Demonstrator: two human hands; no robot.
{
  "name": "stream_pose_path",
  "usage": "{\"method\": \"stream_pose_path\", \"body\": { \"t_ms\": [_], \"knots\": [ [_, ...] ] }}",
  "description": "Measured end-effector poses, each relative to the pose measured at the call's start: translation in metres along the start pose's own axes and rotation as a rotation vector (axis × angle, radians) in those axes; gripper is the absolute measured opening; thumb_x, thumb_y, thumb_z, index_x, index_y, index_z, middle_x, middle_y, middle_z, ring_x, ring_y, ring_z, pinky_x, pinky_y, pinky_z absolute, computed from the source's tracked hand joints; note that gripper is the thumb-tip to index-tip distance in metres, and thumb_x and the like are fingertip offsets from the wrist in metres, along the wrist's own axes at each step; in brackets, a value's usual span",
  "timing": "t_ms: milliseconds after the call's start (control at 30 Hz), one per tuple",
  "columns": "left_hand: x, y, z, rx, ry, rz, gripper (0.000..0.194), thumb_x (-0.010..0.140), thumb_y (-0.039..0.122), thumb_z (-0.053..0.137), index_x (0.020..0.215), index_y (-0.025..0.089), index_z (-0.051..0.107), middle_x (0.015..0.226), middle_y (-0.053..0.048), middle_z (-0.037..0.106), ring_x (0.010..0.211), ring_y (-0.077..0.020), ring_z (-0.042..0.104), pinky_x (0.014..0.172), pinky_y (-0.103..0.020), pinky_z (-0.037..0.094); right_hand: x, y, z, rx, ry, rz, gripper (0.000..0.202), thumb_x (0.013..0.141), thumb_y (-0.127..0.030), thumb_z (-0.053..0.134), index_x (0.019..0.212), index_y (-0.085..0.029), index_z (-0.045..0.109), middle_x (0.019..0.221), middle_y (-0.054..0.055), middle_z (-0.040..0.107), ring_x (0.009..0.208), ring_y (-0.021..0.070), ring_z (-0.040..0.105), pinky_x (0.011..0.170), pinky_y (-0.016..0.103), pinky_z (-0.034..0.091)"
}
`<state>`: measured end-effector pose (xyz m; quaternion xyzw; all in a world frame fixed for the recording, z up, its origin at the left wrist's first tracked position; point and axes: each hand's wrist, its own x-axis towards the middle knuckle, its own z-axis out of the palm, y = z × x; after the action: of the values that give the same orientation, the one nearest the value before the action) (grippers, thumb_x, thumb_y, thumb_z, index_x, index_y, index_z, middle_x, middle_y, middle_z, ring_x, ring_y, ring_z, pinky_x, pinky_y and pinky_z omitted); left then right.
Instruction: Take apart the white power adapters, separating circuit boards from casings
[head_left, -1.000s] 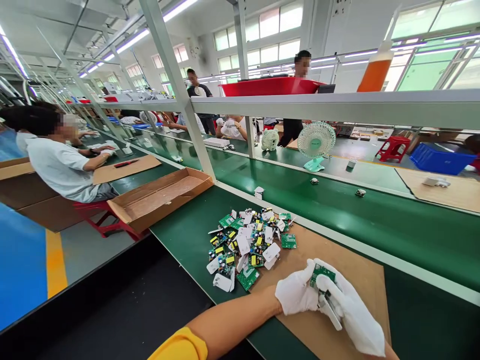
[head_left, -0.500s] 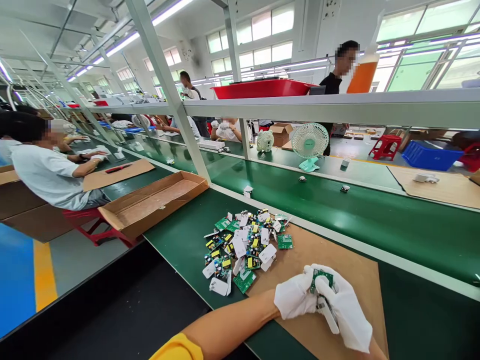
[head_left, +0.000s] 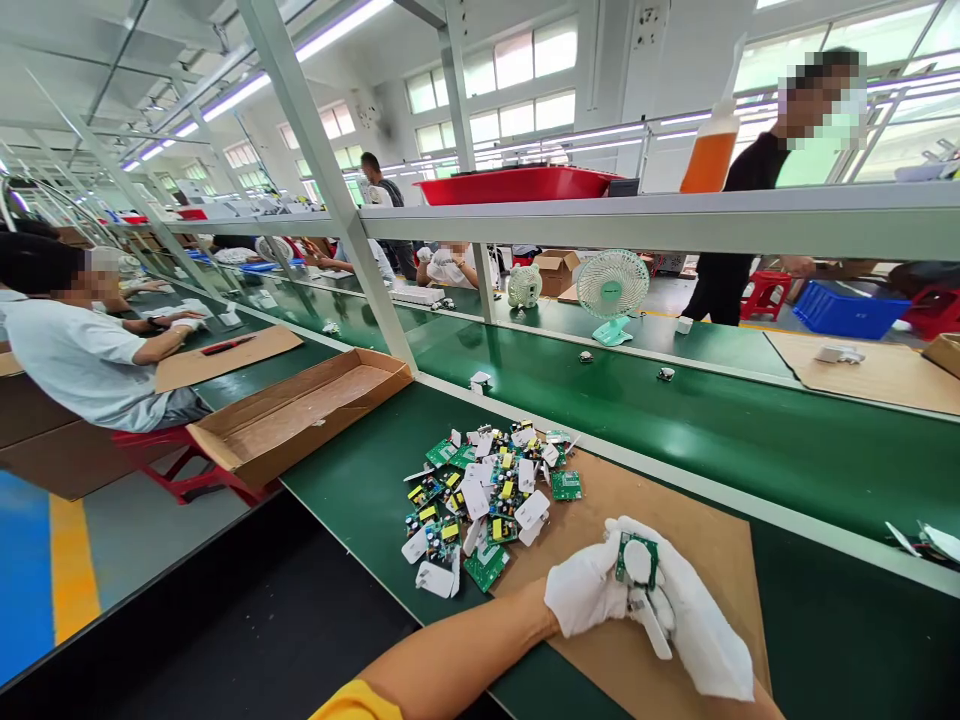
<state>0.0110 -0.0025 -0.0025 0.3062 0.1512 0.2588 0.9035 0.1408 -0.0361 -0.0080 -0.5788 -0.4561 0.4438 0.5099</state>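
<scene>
The fingers of the left hand [head_left: 587, 592] and right hand [head_left: 699, 622], in white gloves, are closed on a green board [head_left: 653, 566], with the right thumb flat on it. A white piece [head_left: 652, 628] sticks out just below the board. Under the fingers lies a brown sheet [head_left: 697, 512]. Left of them is a messy pile of boards [head_left: 491, 490]. Farther off are an open box [head_left: 300, 408], a green belt [head_left: 720, 425] and a fan [head_left: 611, 284].

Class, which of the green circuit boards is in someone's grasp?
The green board held between the left hand and right hand, above the cardboard sheet; those in the pile lie unheld.
</scene>
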Motion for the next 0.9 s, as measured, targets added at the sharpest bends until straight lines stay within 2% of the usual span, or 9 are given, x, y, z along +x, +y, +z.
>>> {"method": "stream_pose_path", "body": {
  "t_ms": [200, 333, 500, 567, 700, 900],
  "knots": [
    [0.0, -0.003, -0.008, -0.027, 0.045, -0.028, 0.049, 0.075, 0.064, 0.058, 0.091, 0.018, 0.055, 0.087, -0.004, 0.061, 0.082, -0.019, 0.058, 0.074, -0.033, 0.039, -0.003, 0.002, -0.004, -0.01, 0.003, 0.002, 0.019, 0.091, -0.038, 0.053, 0.105, -0.032, 0.063, 0.12, 0.005, 0.06, 0.1, 0.0184, 0.059, 0.081, 0.033, 0.053],
    [0.001, -0.007, -0.012, 0.03, 0.009, -0.008, 0.056, 0.076, 0.069, 0.051, 0.087, 0.014, 0.056, 0.086, -0.009, 0.062, 0.083, -0.0236, 0.059, 0.075, -0.037, 0.039, -0.001, 0.004, -0.004, -0.008, 0.013, 0.009, 0.022, 0.091, -0.035, 0.053, 0.11, -0.027, 0.061, 0.12, 0.007, 0.06, 0.098, 0.0177, 0.06, 0.082, 0.035, 0.053],
    [0.004, -0.016, -0.016, 0.012, 0.093, 0.031, 0.047, 0.075, 0.061, 0.061, 0.088, 0.016, 0.055, 0.081, -0.003, 0.059, 0.075, -0.017, 0.057, 0.071, -0.032, 0.039, -0.002, 0.009, -0.002, -0.003, 0.033, 0.023, 0.025, 0.091, -0.035, 0.053, 0.112, -0.023, 0.06, 0.119, 0.007, 0.06, 0.097, 0.0185, 0.061, 0.081, 0.037, 0.053],
    [0.004, -0.014, -0.015, -0.004, 0.068, 0.037, 0.046, 0.076, 0.06, 0.061, 0.086, 0.016, 0.056, 0.08, -0.004, 0.06, 0.077, -0.018, 0.058, 0.072, -0.032, 0.039, -0.002, 0.01, -0.004, 0.0, 0.043, 0.03, 0.024, 0.092, -0.035, 0.052, 0.111, -0.023, 0.061, 0.119, 0.007, 0.06, 0.096, 0.0181, 0.061, 0.081, 0.037, 0.053],
    [0.002, -0.005, -0.008, 0.002, -0.009, -0.018, 0.054, 0.077, 0.068, 0.052, 0.082, 0.014, 0.056, 0.079, -0.008, 0.062, 0.083, -0.0242, 0.06, 0.075, -0.035, 0.04, 0.004, 0.012, -0.009, 0.012, 0.063, 0.038, 0.022, 0.091, -0.036, 0.054, 0.11, -0.026, 0.061, 0.119, 0.007, 0.06, 0.097, 0.0176, 0.06, 0.079, 0.034, 0.054],
    [0.003, -0.006, -0.007, -0.025, 0.096, 0.024, 0.045, 0.077, 0.059, 0.06, 0.074, 0.015, 0.051, 0.068, 0.0, 0.055, 0.065, -0.0124, 0.053, 0.066, -0.027, 0.036, 0.0, 0.013, -0.001, 0.019, 0.05, 0.046, 0.023, 0.089, -0.04, 0.054, 0.11, -0.031, 0.061, 0.12, 0.007, 0.06, 0.101, 0.019, 0.059, 0.081, 0.036, 0.054]
  ]
}}
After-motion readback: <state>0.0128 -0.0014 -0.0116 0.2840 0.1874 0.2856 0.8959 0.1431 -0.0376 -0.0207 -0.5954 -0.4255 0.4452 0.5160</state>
